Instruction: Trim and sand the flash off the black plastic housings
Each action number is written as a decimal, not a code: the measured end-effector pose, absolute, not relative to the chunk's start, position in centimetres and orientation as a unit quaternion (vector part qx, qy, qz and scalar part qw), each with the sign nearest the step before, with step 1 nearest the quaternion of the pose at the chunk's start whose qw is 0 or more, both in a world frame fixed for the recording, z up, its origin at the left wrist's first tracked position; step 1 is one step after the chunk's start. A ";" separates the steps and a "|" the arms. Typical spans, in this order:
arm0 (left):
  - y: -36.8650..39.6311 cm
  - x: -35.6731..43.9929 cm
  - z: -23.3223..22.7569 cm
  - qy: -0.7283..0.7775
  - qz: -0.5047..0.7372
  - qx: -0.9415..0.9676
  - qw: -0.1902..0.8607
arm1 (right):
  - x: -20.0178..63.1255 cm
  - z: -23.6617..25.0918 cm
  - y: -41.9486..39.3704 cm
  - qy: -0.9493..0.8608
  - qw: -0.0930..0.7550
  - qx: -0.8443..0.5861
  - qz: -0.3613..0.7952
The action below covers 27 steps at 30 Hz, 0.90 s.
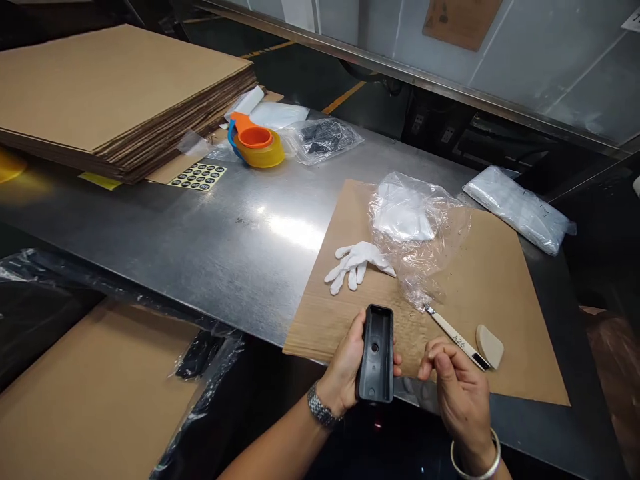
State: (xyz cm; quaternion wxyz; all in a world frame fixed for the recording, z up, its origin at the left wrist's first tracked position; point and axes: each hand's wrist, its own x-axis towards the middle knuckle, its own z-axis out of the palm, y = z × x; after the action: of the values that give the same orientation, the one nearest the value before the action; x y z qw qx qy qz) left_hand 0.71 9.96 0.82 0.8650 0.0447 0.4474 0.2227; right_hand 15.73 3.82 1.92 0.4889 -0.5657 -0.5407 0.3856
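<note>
My left hand (345, 367) is wrapped round a black rectangular plastic housing (376, 360), its hollow side facing up with a round hole inside. To the right, my right hand (459, 393) is curled with thumb and fingers drawn together; whatever it may hold is hidden. Just beyond that hand lies a white-handled tool marked A26 (456, 337), its metal tip at the far end. A beige wedge-shaped pad (490, 345) touches the tool's near end. Past the housing, a white glove (357, 263) rests on the cardboard sheet (505, 287).
A clear plastic bag with white contents (403, 210) sits on the cardboard. Behind it at right is a wrapped white packet (520, 207). An orange tape dispenser (257, 143) and round-label sheet (199, 177) stand near stacked cardboard (120, 87) on the metal table (225, 247).
</note>
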 end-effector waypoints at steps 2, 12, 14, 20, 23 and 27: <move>9.7 1.0 0.6 0.479 0.281 0.123 0.823 | 16.5 1.6 4.5 -0.551 0.446 -0.620 0.337; 10.1 2.4 -3.4 0.575 0.409 0.510 0.491 | 20.5 1.4 16.0 -0.642 0.360 -0.658 0.160; 10.7 2.6 -4.5 0.583 0.393 0.579 0.413 | 21.0 0.9 19.3 -0.654 0.336 -0.662 0.145; 12.3 2.5 -6.3 0.592 0.415 0.598 0.346 | 20.6 -1.3 27.9 -0.668 0.253 -0.685 0.142; 12.6 2.2 -6.6 0.590 0.474 0.567 0.324 | 19.9 -1.9 30.4 -0.679 0.223 -0.682 0.156; 13.0 1.8 -6.2 0.583 0.509 0.507 0.379 | 20.2 -2.6 31.6 -0.674 0.209 -0.682 0.191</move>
State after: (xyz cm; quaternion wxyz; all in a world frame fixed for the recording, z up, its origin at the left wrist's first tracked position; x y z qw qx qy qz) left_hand 1.76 12.96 -6.22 0.3794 0.5068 0.5828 0.5095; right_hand 20.23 31.61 -2.62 0.2092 -0.6820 -0.6743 0.1908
